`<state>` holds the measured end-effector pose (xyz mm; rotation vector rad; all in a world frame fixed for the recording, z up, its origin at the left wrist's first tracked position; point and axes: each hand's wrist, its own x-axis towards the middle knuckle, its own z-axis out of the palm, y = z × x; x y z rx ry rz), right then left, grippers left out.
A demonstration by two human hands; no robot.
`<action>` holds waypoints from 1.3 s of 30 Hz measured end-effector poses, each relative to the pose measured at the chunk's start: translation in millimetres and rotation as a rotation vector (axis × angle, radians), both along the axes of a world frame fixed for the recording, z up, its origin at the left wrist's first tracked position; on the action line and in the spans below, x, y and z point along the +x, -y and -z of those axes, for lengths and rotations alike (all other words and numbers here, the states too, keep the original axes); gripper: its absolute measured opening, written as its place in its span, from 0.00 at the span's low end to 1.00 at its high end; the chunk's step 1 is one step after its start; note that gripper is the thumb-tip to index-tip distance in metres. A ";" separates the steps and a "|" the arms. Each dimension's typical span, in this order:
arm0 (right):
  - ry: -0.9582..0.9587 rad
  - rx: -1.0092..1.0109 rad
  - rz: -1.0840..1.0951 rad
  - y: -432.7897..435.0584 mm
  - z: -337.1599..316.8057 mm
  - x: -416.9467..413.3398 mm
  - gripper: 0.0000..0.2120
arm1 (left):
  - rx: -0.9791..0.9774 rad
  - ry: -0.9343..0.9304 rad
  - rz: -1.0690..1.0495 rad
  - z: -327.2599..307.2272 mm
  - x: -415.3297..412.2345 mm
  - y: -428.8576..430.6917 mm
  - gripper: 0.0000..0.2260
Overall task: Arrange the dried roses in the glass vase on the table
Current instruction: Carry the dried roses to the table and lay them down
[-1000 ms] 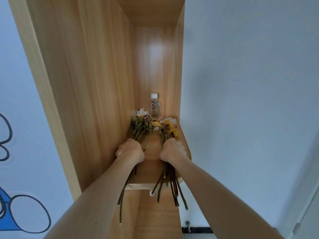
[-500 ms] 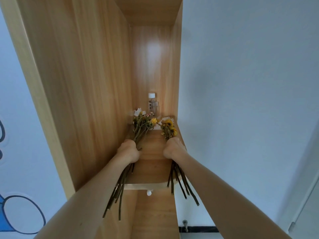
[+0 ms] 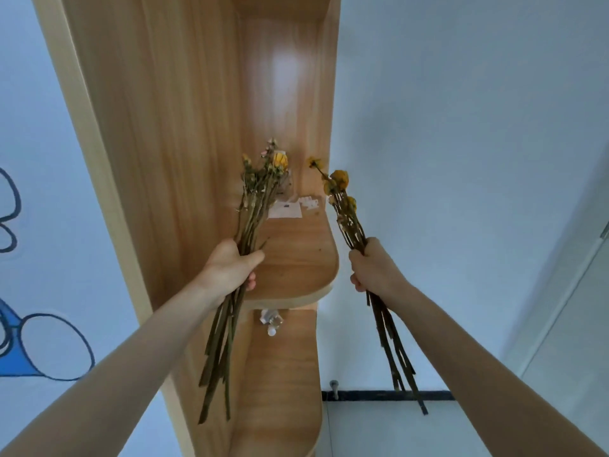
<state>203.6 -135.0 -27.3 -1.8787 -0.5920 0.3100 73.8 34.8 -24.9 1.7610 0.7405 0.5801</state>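
Pale blue-white walls (image 3: 461, 159) surround one tall light-wood shelf unit (image 3: 184, 127) with a single rounded wooden shelf board (image 3: 296, 258) jutting from it at mid-height. On the wall to the left of the unit is a blue line drawing of loops (image 3: 49, 344), and low on the right wall runs one black skirting strip (image 3: 369, 395) with one small metal peg (image 3: 334, 387) at its left end.

Two bunches of dried roses are in view, one in each hand, both lifted clear of the shelf board. The left hand (image 3: 230, 268) has its fingers curled tight round the left bunch of brownish-green stems (image 3: 260, 189), which shows one large yellow head, one smaller yellow one and a few pinkish buds at the top. Its cut ends fan out below the fist, in front of the unit's lower panel. The right hand (image 3: 370, 263) is clenched round the right bunch of dark stems (image 3: 346, 206), held out past the shelf's rounded edge against the bare wall. It carries at least three yellow heads, and its stem ends reach down to the black strip.

Two white paper slips (image 3: 290, 209) lie at the back of the shelf board. One small clear bottle with a white cap (image 3: 272, 323) shows just beneath the board's front edge. The stems in each bunch overlap too much to count.
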 end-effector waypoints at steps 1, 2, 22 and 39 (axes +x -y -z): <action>-0.014 0.017 -0.007 11.8 3.3 -7.7 0.02 | 0.022 0.004 0.021 5.6 -9.1 4.3 0.04; -0.026 0.020 -0.010 23.5 8.8 -15.6 0.04 | 0.044 0.005 0.042 12.2 -19.2 9.1 0.04; -0.468 -0.098 -0.054 263.7 210.1 -177.8 0.16 | -0.314 -0.047 0.322 230.6 -252.5 160.0 0.05; -0.719 -0.265 0.146 298.1 286.9 -278.5 0.11 | -0.391 -0.468 0.401 322.9 -292.1 179.7 0.03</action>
